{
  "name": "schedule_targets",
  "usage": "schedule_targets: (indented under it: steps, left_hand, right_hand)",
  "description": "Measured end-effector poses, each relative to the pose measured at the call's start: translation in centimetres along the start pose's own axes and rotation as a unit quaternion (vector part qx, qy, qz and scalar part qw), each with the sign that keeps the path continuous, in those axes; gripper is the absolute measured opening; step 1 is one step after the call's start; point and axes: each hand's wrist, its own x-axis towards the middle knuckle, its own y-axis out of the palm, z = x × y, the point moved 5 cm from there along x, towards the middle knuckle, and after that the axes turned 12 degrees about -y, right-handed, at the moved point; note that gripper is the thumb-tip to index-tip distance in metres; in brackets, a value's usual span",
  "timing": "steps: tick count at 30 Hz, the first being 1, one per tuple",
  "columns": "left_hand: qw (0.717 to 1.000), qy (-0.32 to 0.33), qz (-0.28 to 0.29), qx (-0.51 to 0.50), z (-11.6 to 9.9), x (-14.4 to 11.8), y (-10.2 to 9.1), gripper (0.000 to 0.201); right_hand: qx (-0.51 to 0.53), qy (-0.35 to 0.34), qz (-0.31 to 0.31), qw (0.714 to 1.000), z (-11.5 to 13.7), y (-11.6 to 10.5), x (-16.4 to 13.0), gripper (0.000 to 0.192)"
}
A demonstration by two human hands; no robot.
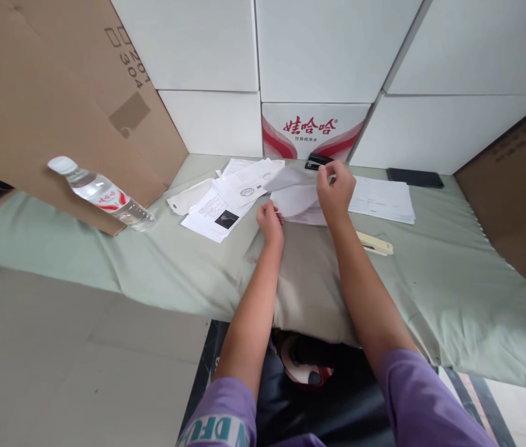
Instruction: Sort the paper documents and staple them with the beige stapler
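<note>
My left hand [271, 222] is closed on the lower left edge of a white sheet of paper [293, 202], which curls up off the cloth. At that sheet's right side, my right hand [337, 191] is raised with thumb and fingers pinched; whatever is between them is hidden or too small to make out. Just behind the right hand lies a black stapler [313, 162], partly covered by the fingers. To the left, loose printed papers [211, 214] overlap, one with a dark picture. A stack of papers [381, 200] lies right of my right hand.
A water bottle [108, 197] leans at the left by a brown carton [71, 105]. White boxes [211, 118] form a wall behind. A black phone [415, 178] lies at the back right. Beside my right forearm is a pale yellow strip-like item [377, 243]. Green cloth [188, 273] covers the surface.
</note>
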Motion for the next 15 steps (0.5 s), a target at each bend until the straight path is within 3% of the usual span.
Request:
schedule_targets:
  steps: [4, 7, 11, 15]
  left_hand:
    - [0.999, 0.02, -0.032, -0.009, -0.5, 0.1, -0.7, 0.017]
    - [0.996, 0.042, -0.071, 0.026, -0.9, 0.2, -1.2, 0.015]
    - [0.958, 0.174, -0.126, 0.19, -2.3, -0.3, -1.6, 0.007]
    - [0.931, 0.175, -0.073, 0.311, -2.4, 0.1, -1.1, 0.035]
  right_hand:
    - [0.006, 0.105, 0.063, 0.992, -2.7, 0.4, -0.2, 0.035]
    - [-0.016, 0.199, 0.146, 0.969, -5.4, 1.4, -1.2, 0.024]
    - [-0.025, 0.277, 0.238, 0.931, -7.4, 2.8, -2.4, 0.059]
    - [-0.024, 0.322, 0.247, 0.914, -7.4, 3.3, -2.9, 0.085]
